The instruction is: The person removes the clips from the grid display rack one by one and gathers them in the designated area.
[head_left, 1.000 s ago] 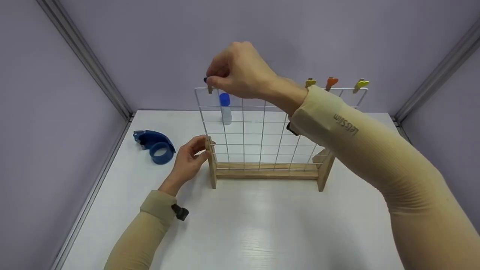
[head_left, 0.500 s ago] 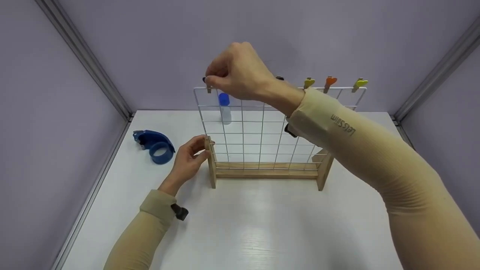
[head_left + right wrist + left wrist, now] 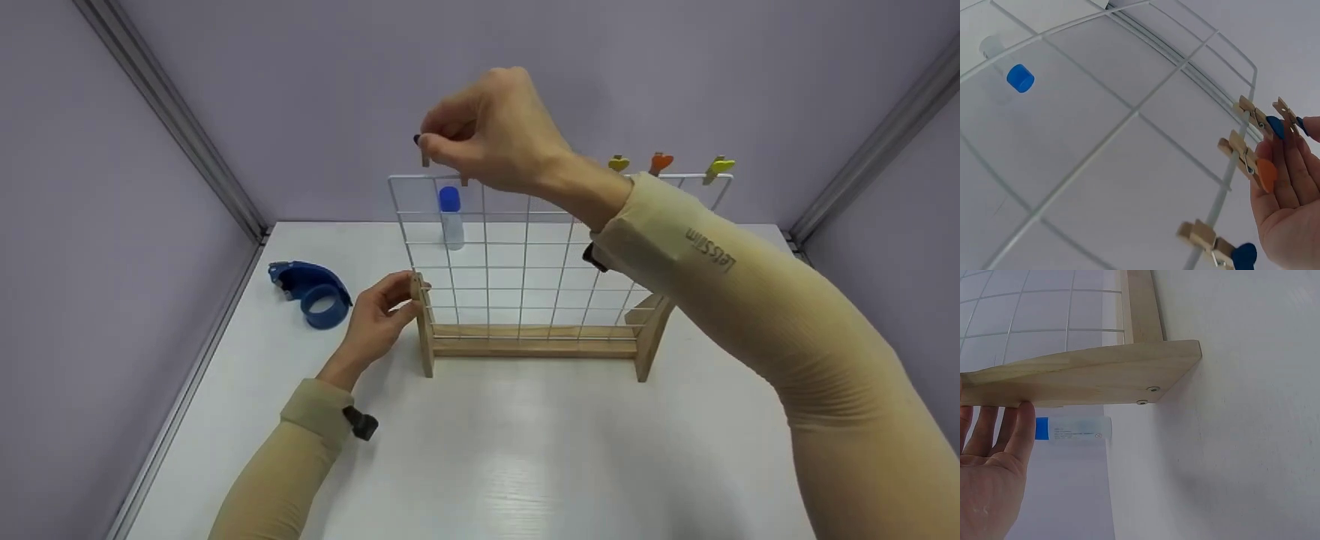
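The right hand (image 3: 495, 139) covers most of the small clothespin (image 3: 424, 152) it pinches — only the peg's wooden tip shows. The left wrist view crops the left hand (image 3: 988, 472) at its bottom corner — the thumb is unseen.

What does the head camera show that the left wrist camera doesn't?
Only the head view shows the right hand pinching a small clip just above the grid's top wire, three coloured clips on the top right edge, and the blue tape dispenser. Only the left wrist view shows the two screws in the stand's wooden foot. Both show the left hand touching the stand, the wire grid, the blue-capped bottle and the white table.
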Tool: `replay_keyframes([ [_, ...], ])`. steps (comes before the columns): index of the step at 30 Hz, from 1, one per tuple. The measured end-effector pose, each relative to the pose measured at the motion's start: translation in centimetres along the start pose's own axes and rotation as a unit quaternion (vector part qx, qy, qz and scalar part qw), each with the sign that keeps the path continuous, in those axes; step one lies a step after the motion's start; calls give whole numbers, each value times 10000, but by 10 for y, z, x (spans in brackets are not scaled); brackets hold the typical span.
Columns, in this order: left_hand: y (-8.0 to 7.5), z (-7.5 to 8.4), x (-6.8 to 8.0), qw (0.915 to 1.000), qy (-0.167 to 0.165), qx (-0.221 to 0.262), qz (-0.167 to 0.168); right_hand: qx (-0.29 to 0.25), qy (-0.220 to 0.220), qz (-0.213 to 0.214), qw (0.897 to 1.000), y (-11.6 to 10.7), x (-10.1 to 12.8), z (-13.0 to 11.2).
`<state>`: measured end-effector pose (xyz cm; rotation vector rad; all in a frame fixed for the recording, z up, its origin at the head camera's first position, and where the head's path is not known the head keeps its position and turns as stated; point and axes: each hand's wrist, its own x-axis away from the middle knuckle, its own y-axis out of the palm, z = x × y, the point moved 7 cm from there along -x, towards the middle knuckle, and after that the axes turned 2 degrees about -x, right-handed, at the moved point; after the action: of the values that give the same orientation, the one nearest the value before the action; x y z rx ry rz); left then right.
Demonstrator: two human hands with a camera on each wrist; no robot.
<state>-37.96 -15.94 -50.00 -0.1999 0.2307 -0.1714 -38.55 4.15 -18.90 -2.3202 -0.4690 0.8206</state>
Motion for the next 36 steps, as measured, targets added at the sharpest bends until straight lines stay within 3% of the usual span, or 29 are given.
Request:
replay_keyframes([
  [9,0,0,-1,10000,-48,-7,21,-318,-443,176,9984,-36,28,-1],
  [18,2,-1,-1,9999,-87,-134,-7,-252,-1019,638,9924,-79,85,26],
  [25,-2,-1,2,9998,-153,-124,26,16,-793,951,9923,-104,131,60],
  [36,1,2,3,9998,-177,-28,-13,-250,41,1552,9876,-130,216,128],
])
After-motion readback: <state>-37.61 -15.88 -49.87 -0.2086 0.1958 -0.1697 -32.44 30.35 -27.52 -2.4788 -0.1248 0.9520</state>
